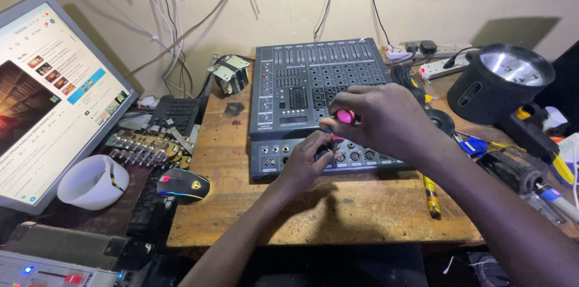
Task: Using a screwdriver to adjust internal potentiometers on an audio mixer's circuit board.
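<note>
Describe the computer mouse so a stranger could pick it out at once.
Start at the wooden table and go to its left edge, below the bare circuit board and right of the white bowl. The mouse lies there: black, glossy, with a glowing coloured rim and a yellow emblem, the only lit thing on that side.

Both forearms reach up from the lower frame to its centre. The right hand (pixel 386 119) is curled into a fist above the left hand (pixel 309 163), whose fingers pinch.

Bare bench (pixel 241 202) before mixer (pixel 319 76) passable; mouse (pixel 183 184) left, tools (pixel 525 166) crowd right
</note>
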